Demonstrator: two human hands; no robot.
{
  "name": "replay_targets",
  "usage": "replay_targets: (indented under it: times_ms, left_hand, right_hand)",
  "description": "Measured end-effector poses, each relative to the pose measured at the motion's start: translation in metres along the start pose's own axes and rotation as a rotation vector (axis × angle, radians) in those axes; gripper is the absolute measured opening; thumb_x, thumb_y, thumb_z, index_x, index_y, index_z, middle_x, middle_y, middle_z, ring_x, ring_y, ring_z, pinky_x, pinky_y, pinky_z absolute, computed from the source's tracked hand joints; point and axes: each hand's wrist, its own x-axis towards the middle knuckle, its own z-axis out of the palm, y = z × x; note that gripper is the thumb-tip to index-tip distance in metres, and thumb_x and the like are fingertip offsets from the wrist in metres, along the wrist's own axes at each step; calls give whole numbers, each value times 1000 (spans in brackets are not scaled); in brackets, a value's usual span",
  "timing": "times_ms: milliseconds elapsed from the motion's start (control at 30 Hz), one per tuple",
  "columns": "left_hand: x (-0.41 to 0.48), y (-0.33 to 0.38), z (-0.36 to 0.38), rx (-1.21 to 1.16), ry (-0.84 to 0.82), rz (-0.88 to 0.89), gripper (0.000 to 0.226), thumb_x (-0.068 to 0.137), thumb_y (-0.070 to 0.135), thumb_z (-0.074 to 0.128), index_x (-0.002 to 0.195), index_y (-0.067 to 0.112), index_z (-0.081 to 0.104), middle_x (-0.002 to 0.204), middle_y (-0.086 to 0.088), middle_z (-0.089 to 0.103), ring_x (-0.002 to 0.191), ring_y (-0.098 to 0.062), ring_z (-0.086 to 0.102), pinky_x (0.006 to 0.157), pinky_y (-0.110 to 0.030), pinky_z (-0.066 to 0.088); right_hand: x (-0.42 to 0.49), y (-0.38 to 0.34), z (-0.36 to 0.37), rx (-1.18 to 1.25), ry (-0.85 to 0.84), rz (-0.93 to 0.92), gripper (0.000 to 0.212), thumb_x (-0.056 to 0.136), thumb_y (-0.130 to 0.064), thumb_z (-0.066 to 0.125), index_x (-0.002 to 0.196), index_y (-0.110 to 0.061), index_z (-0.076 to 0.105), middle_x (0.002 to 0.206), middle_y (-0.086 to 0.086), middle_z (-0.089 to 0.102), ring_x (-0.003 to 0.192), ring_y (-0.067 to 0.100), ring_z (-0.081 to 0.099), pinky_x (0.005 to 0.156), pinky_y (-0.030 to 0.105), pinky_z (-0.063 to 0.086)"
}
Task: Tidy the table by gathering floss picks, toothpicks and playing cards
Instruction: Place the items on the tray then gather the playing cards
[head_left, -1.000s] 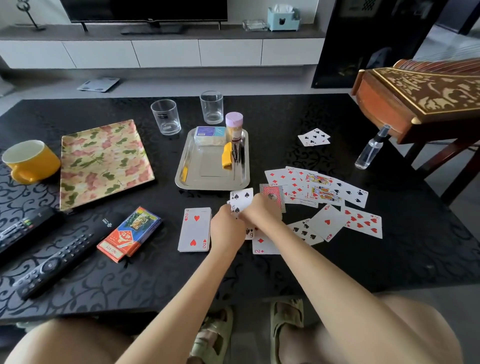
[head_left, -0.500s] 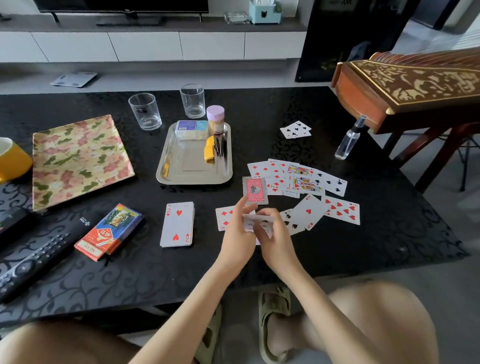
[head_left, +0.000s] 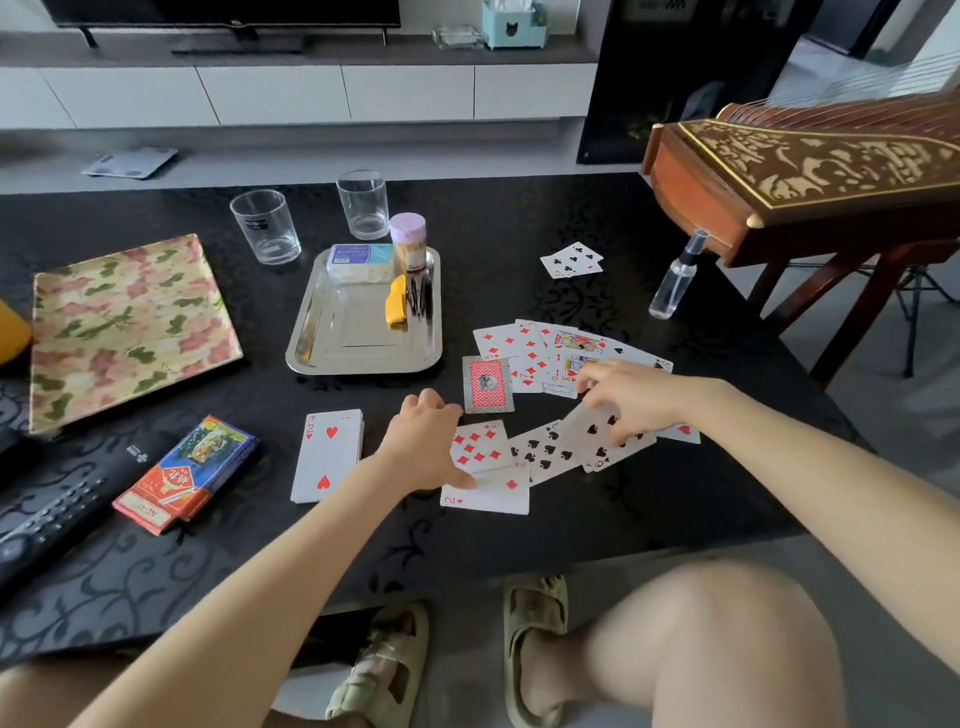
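Observation:
Playing cards lie scattered face up on the black table (head_left: 597, 519), with a fan of red and face cards (head_left: 535, 353) and one face-down card (head_left: 487, 384). My left hand (head_left: 428, 441) grips a few cards, the nine and two of diamonds (head_left: 485, 491), low against the table. My right hand (head_left: 636, 397) reaches over the spade cards (head_left: 545, 452) and pinches one. A squared stack topped by the two of hearts (head_left: 327, 457) sits to the left. Two more cards (head_left: 571, 260) lie farther back. The steel tray (head_left: 363, 361) holds a floss pick box (head_left: 358, 262) and a toothpick jar (head_left: 409, 244).
A card box (head_left: 187, 473) and remotes (head_left: 52, 514) lie at the left front, a floral tray (head_left: 124, 322) behind them. Two glasses (head_left: 265, 226) stand behind the steel tray. A spray bottle (head_left: 672, 286) and a wooden zither (head_left: 810, 176) are at the right.
My hands were together holding a small stack of cards. Now they have parted: the left lowered cards toward the table, the right reached right onto the spade cards.

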Motion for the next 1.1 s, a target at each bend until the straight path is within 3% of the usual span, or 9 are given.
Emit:
replay_targets:
  times_ms: [100, 233, 333, 433, 600, 767, 833, 967, 1100]
  left_hand:
    - [-1, 5, -3, 7, -39, 26, 76, 73, 40, 76, 134, 13, 41, 131, -8, 42, 118, -23, 40, 97, -28, 38]
    - [2, 13, -12, 70, -98, 45, 73, 74, 39, 75, 131, 8, 41, 121, -9, 50, 102, -19, 45, 89, -25, 39]
    - [5, 17, -16, 73, -158, 38, 74, 75, 38, 75, 132, 7, 39, 123, -10, 49, 95, -15, 39, 85, -24, 40]
    - [9, 17, -17, 78, -198, 8, 78, 71, 41, 78, 131, 7, 40, 124, -10, 47, 100, -18, 42, 88, -26, 40]
    - [3, 19, -11, 182, -28, 54, 76, 68, 44, 79, 124, 11, 38, 116, -6, 48, 98, -17, 40, 90, -29, 43]
    - [-11, 26, 3, -14, 81, 178, 44, 78, 16, 72, 105, 15, 38, 103, -2, 52, 90, -14, 45, 74, -23, 41]
    - [-13, 28, 6, -92, 66, 203, 41, 79, 14, 71, 97, 19, 34, 95, 2, 49, 84, -12, 43, 68, -21, 35]
    - [-16, 32, 3, -67, -2, 317, 18, 87, 20, 63, 98, 20, 48, 94, 9, 47, 87, -12, 44, 71, -23, 35]
    - [-19, 34, -2, -138, -133, 297, 11, 96, 23, 47, 107, 21, 46, 97, -2, 58, 83, -21, 56, 61, -28, 38]
  right_hand:
    - [6, 4, 7, -35, 35, -34, 29, 77, -28, 72, 101, -26, 56, 115, -8, 44, 97, 9, 32, 85, 28, 29]
    - [5, 3, 11, 79, 74, 5, 41, 74, -25, 75, 103, -26, 46, 98, -10, 44, 92, 13, 38, 82, 28, 29]
    - [-3, 10, 8, 237, 95, 56, 23, 78, -25, 72, 79, -20, 50, 78, -6, 45, 75, 15, 42, 63, 26, 32]
    - [-22, 32, 3, 470, 180, 168, 32, 78, -24, 72, 62, -13, 47, 64, -3, 43, 57, 13, 41, 53, 26, 31]
    - [-40, 71, 15, 546, 188, 287, 23, 75, -19, 73, 71, -3, 57, 71, 4, 57, 68, 21, 57, 58, 28, 41]
    - [-27, 59, 44, 449, 181, 343, 28, 71, -26, 75, 85, -13, 54, 105, 1, 41, 98, 21, 46, 83, 34, 44]
    - [-29, 53, 47, 508, 185, 361, 34, 70, -27, 75, 94, -17, 53, 107, 0, 47, 96, 19, 50, 80, 34, 44]
    - [-38, 41, 50, 485, 256, 433, 55, 74, -26, 73, 120, -22, 43, 99, -6, 55, 74, 14, 57, 59, 27, 37]
    - [-40, 27, 58, 737, 388, 427, 28, 81, -9, 65, 102, -13, 47, 90, 0, 56, 73, 18, 59, 56, 29, 46]
